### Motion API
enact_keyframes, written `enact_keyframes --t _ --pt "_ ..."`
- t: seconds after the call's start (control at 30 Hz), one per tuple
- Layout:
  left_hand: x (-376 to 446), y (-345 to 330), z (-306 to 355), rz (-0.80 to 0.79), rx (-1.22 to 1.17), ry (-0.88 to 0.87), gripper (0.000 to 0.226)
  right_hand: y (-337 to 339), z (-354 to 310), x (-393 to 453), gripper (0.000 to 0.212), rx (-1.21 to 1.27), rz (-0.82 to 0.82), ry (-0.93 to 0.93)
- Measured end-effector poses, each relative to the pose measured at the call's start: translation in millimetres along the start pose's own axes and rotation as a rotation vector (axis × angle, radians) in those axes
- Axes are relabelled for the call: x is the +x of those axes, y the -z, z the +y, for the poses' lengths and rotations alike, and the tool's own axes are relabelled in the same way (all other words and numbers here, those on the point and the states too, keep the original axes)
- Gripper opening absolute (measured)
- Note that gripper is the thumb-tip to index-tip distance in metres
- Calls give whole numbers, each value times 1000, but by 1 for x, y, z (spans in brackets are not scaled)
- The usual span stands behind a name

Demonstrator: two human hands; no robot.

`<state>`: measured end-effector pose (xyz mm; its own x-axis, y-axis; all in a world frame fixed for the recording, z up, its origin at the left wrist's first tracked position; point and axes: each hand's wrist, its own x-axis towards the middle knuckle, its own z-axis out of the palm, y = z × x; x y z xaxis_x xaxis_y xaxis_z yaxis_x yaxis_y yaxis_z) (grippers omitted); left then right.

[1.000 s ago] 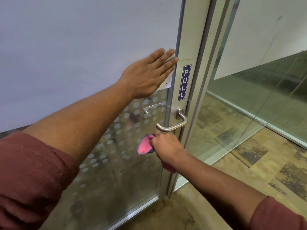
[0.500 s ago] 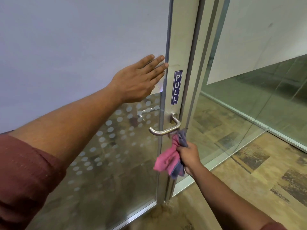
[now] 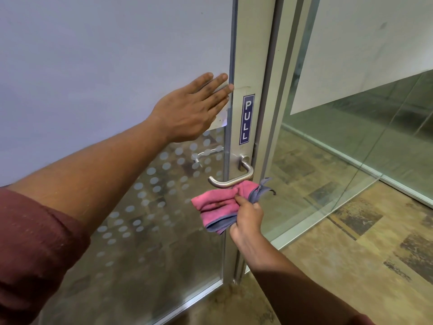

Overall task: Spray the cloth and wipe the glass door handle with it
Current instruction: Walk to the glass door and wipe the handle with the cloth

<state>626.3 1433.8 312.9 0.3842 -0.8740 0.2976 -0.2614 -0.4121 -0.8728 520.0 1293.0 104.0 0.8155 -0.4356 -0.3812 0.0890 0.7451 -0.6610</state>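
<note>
A silver lever handle (image 3: pixel 230 180) sticks out of the glass door's metal frame (image 3: pixel 253 66), below a blue PULL sticker (image 3: pixel 247 119). My right hand (image 3: pixel 247 221) grips a pink cloth with a grey-blue edge (image 3: pixel 218 206) just under the handle; the cloth's top touches the lever's underside. My left hand (image 3: pixel 191 109) lies flat with straight fingers against the frosted glass (image 3: pixel 105 66), fingertips at the frame's edge. No spray bottle is in view.
A fixed glass partition (image 3: pixel 351 141) stands to the right of the door frame. Patterned brown floor (image 3: pixel 363 254) runs along its base. The door's lower glass carries rows of frosted dots (image 3: pixel 152 184), and a second handle shows through it.
My right hand carried the cloth from under the lever's left end to its right end, then drew it back below the lever and spread it. The left hand stayed pressed on the glass.
</note>
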Motion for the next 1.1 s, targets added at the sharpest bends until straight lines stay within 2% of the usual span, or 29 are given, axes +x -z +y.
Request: enact_keyframes --t 0.17,0.4,0.6,0.73,0.93,1.1 --pt "-1 -1 0 13 2 -2 60 -2 18 -25 19 -72 -59 -55" --pt "-1 1 0 14 16 -8 60 8 21 -47 12 -393 -395 -53" --pt "-1 2 0 1 0 15 61 25 -8 -38 12 -355 -306 -23" --pt "1 7 4 -34 -59 65 62 36 -35 -25 21 -290 -252 22" --pt "11 13 23 3 -195 165 63 48 -83 -7 27 -196 -260 103" --pt "44 35 70 18 -364 143 60 53 -117 5 27 -176 -276 143"
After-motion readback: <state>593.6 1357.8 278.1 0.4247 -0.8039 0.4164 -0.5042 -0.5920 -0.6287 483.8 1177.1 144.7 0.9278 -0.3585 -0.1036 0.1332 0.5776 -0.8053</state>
